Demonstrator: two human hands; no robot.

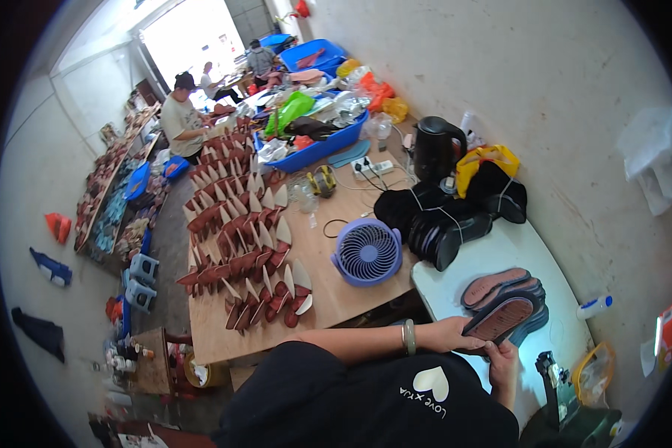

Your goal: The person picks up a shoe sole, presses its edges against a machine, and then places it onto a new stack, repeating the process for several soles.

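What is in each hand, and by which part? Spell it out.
Both hands hold one shoe sole above the sole stack: the left hand grips its near end, the right hand supports its underside.

The shoe sole [500, 319] looks like matt rubber, brown in the middle with a dark rim. Under it, the white worktop [493, 257] is smooth. Beside that, a purple plastic fan [367, 252] stands on bare wood.
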